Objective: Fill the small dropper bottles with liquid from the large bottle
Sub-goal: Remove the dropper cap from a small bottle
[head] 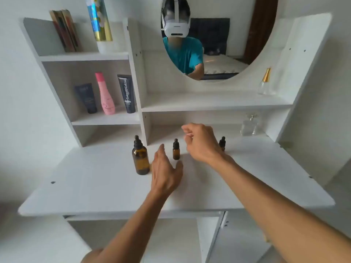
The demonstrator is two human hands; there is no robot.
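A large amber dropper bottle (140,158) with a black cap stands upright on the white vanity top (95,186). A small amber dropper bottle (176,149) stands just right of it. Another small one (222,143) is partly hidden behind my right hand. My left hand (165,171) is flat and open between the large bottle and the first small bottle, touching neither. My right hand (199,141) hovers above the table between the two small bottles, fingers loosely curled, holding nothing.
Shelves at the back left hold a pink bottle (105,93) and two dark tubes (126,93). Clear glass perfume bottles (249,125) stand at the back right. An oval mirror (218,35) hangs above. A cabinet sits below the table edge.
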